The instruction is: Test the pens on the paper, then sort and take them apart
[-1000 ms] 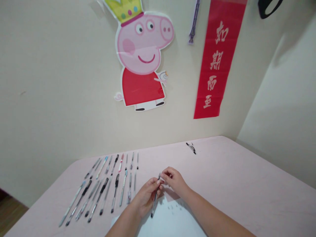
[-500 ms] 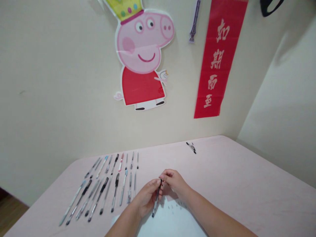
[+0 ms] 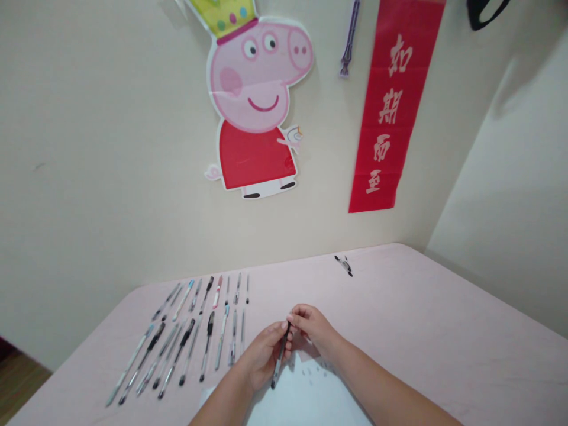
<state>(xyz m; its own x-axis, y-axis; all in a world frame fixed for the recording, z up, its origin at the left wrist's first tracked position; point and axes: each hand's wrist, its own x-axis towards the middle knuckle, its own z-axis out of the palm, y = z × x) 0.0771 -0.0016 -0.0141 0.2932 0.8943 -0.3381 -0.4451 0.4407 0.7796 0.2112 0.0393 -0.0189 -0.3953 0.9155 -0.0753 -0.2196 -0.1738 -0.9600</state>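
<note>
Near the table's front, a black and clear pen point(image 3: 279, 360) slants down toward me, its lower tip over a white sheet of paper point(image 3: 306, 396). My left hand point(image 3: 266, 355) is closed around the pen's upper part, thumb near its top. At that top end, my right hand point(image 3: 308, 322) pinches with thumb and forefinger; what exactly lies between them is mostly hidden. Small grey marks or bits point(image 3: 315, 368) show on the paper below my right wrist.
Two rows of several pens lie on the left of the pink table point(image 3: 399, 331), including a black-gripped pen point(image 3: 207, 346) and a pink pen point(image 3: 218, 292). A few small black parts point(image 3: 344, 266) lie at the back. Behind stands a wall with a pig cutout point(image 3: 260, 106) and red banner point(image 3: 394, 106).
The pen's lower tip has shifted slightly left and up. Both hands keep nearly the same place and hold; the pens on the table have not moved.
</note>
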